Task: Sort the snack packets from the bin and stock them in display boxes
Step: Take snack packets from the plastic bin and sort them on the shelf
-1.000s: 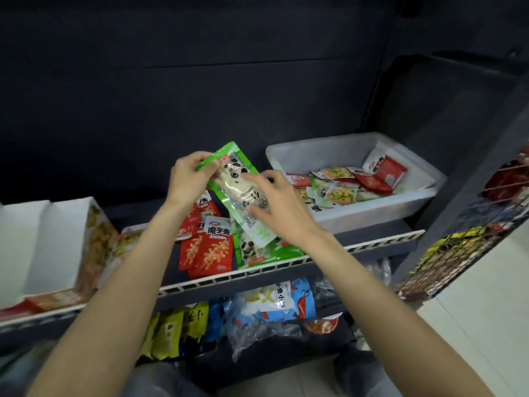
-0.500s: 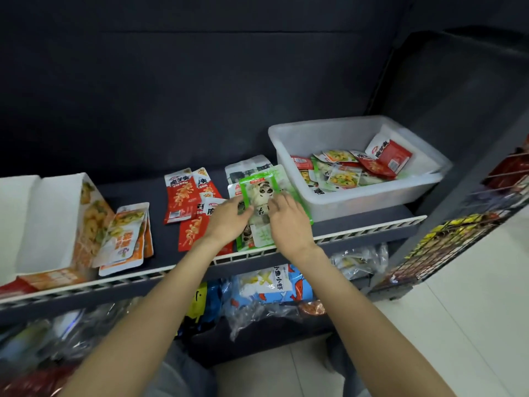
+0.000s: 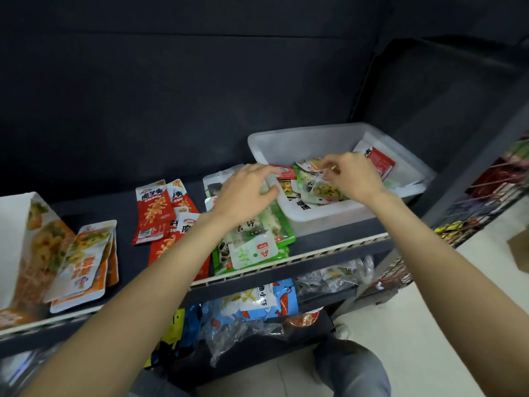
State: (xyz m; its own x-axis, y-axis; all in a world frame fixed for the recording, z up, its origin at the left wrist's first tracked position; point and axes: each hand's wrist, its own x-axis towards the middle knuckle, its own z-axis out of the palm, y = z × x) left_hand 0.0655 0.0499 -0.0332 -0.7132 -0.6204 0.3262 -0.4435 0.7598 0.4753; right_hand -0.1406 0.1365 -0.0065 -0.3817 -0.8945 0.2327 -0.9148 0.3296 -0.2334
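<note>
A clear plastic bin [image 3: 329, 138] stands at the right of the dark shelf and holds several mixed snack packets [image 3: 303, 207]. My right hand [image 3: 353, 179] is inside it, fingers curled down and pinching a yellow-green packet [image 3: 325, 191]. My left hand [image 3: 246, 190] hovers with loose fingers at the bin's left rim, holding nothing. Below it lies a pile of green panda packets [image 3: 257, 242]. Left of that are red packets [image 3: 154, 213], then orange packets [image 3: 86, 262] leaning on an open white display box [image 3: 17, 224].
A pale rail [image 3: 315, 253] runs along the shelf's front edge. The lower shelf holds bagged snacks [image 3: 257, 305]. A wire rack [image 3: 472, 213] with more goods stands at the right. A dark back wall rises behind the shelf.
The green panda packet went down onto the green pile and both hands let it go. Both hands then moved right, the right one into the bin.
</note>
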